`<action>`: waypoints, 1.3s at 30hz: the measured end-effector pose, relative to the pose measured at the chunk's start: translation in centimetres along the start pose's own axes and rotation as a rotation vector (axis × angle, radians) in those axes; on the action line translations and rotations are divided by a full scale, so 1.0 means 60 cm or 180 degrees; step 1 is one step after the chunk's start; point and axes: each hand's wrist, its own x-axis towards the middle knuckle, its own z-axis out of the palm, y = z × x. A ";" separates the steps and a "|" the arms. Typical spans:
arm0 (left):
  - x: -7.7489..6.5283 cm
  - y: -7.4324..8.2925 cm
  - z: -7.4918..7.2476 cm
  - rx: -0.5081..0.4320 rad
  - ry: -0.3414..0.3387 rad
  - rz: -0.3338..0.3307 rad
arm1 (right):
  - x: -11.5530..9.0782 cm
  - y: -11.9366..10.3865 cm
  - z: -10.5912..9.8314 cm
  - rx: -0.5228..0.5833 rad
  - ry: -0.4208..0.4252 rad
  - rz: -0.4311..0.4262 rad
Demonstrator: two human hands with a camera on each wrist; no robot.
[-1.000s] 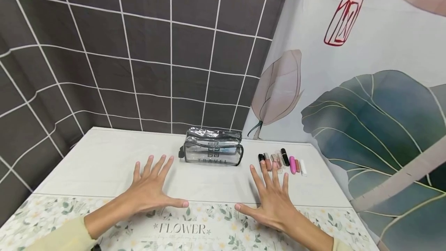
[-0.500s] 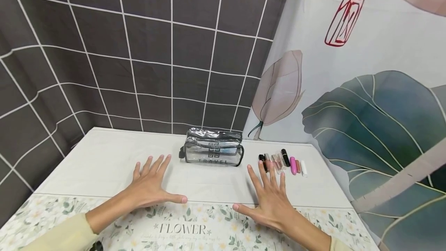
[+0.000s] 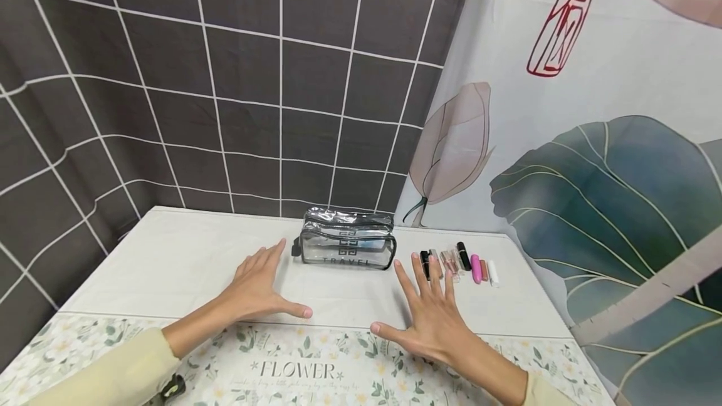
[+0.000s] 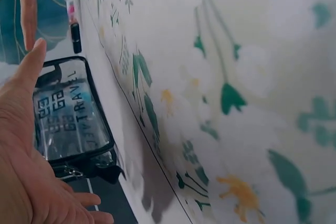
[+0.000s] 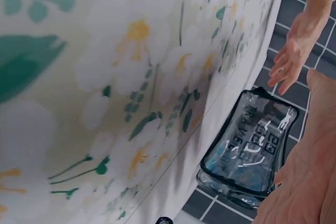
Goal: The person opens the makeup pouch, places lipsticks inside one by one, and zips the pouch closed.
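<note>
A clear travel pouch [image 3: 346, 249] with black trim and the word TRAVEL stands upright at the back middle of the table. My left hand [image 3: 256, 287] hovers to the pouch's front left, fingers extended and thumb pointing inward, holding nothing. On the other side my right hand [image 3: 434, 318] is spread with straight fingers, also holding nothing. Its fingertips overlap a row of small cosmetic tubes [image 3: 449, 262] in the head view. That row includes a black tube [image 3: 463, 255], a pink tube [image 3: 476, 268] and a white tube [image 3: 493, 273]. The left wrist view shows the pouch [image 4: 73, 114] beyond the left thumb.
White cloth [image 3: 186, 255] covers the back of the table, with a floral FLOWER-printed mat [image 3: 299, 356] along the front. A dark grid-patterned curtain [image 3: 242, 80] hangs behind, and a leaf-printed white one [image 3: 564, 174] on the right.
The left hand has shifted right toward the pouch and turned, its fingers closer together. The right hand has drifted slightly left. Pouch and tubes stay in place.
</note>
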 end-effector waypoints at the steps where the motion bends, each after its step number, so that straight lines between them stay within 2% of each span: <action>1: 0.004 0.000 0.001 -0.0021 -0.0005 -0.0020 | 0.002 -0.001 0.000 0.0004 0.0007 -0.0008; 12: 0.043 0.001 0.005 -0.0242 -0.0131 -0.0296 | 0.039 -0.009 -0.012 -0.0043 0.0072 -0.0071; 16: 0.067 -0.014 0.010 -0.0341 -0.0104 -0.0312 | 0.059 -0.012 -0.018 -0.0094 0.0219 -0.0175; 20: 0.098 -0.043 0.029 -0.0445 -0.0005 -0.0286 | 0.080 -0.018 -0.023 -0.0130 0.0284 -0.0209; 23: 0.112 -0.055 0.037 -0.0460 0.0034 -0.0263 | 0.096 -0.023 -0.026 -0.0135 0.0343 -0.0248; 30: 0.114 -0.032 0.024 -0.0391 0.0013 -0.0251 | 0.134 -0.032 -0.031 -0.0151 0.0460 -0.0409; 35: 0.114 -0.009 0.010 -0.0378 -0.0099 -0.0343 | 0.161 -0.036 -0.037 -0.0185 0.0422 -0.0470; 39: 0.120 -0.003 0.007 -0.0341 -0.0127 -0.0349 | 0.174 -0.035 -0.036 -0.0183 0.0340 -0.0455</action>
